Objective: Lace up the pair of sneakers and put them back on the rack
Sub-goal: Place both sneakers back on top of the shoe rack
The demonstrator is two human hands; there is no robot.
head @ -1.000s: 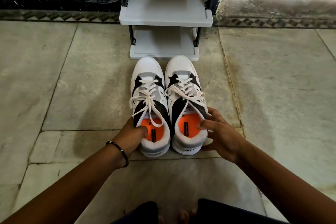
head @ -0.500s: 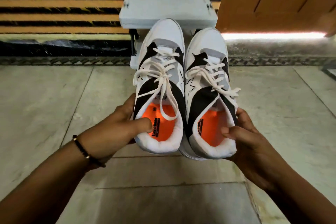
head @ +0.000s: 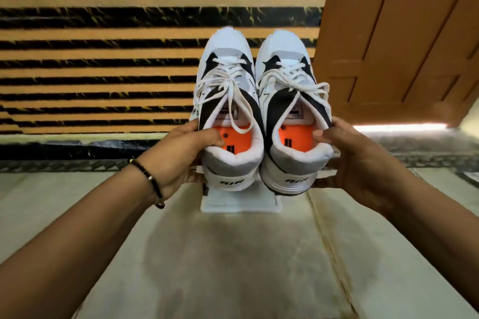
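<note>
Two white, black and grey sneakers with orange insoles and tied white laces are held up side by side in the air, toes pointing away from me. My left hand (head: 185, 149) grips the left sneaker (head: 228, 111) at its collar, thumb inside the opening. My right hand (head: 355, 155) grips the right sneaker (head: 290, 116) the same way at its outer collar. The grey shoe rack (head: 241, 202) is almost wholly hidden behind the shoes; only its lowest shelf shows beneath the heels.
A wall with orange and black horizontal stripes (head: 103, 59) fills the background. A brown wooden door (head: 401, 33) stands at the right with light under it. Pale stone floor tiles (head: 233, 267) lie below, bordered by a dark patterned strip along the wall.
Both hands lifted the pair off the floor and raised it higher and further forward, in front of the rack. The view tilted upward, so the rack's upper shelves are now covered by the shoes.
</note>
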